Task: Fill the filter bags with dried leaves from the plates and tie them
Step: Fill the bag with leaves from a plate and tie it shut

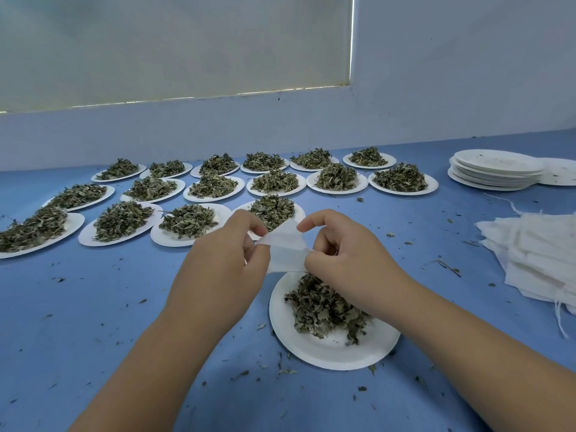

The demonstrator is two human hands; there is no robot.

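Observation:
A white filter bag [285, 249] is held up between both hands above a white paper plate [314, 349] that carries a pile of dried leaves [324, 307]. My left hand [218, 263] pinches the bag's left edge with thumb and fingers. My right hand [346, 257] pinches its right edge, and the top of the bag is pulled apart between them. Whether any leaves are inside the bag cannot be seen.
Several plates heaped with dried leaves [187, 221] stand in rows across the blue table [93, 322] beyond the hands. A stack of bare plates [495, 173] sits at the far right, a pile of flat filter bags [536, 257] at the right edge. Leaf crumbs litter the table.

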